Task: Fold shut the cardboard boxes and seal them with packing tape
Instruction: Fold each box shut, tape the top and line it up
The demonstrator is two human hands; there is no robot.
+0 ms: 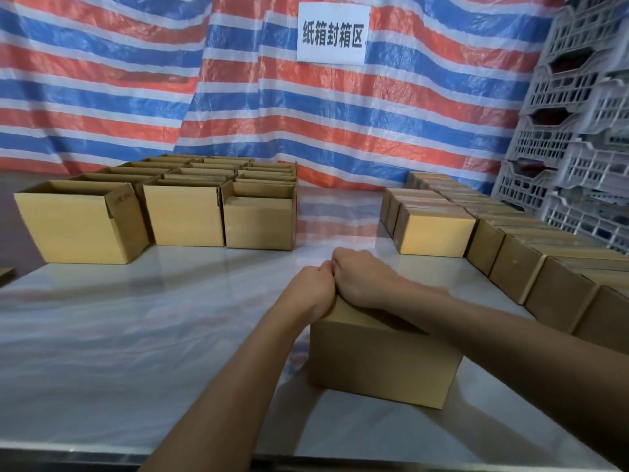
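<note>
On the table, middle right: one box [384, 362], upright, top folded flat.
Long axis: broad near face runs roughly 9 to 3 o'clock, turned slightly.
Left hand [315, 287]: fingers curled at the box's far-left corner, knuckles touching the other hand; cannot tell whether it clamps anything.
Right hand [362, 281]: palm on the top, fingers curled down over the far edge, gripping it.
Open room: bare table [136, 318] at 9 o'clock; a lane at 12 o'clock between the stacks; table edge at 6 o'clock.
Open boxes [185, 216]: 10 o'clock, three in front, more rows behind.
Closed boxes [435, 233]: 1 to 3 o'clock, packed rows, too many to count.
Crates [578, 131]: stacked at 2 o'clock.
Backdrop: one striped tarp [136, 80], one sign [333, 32].
</note>
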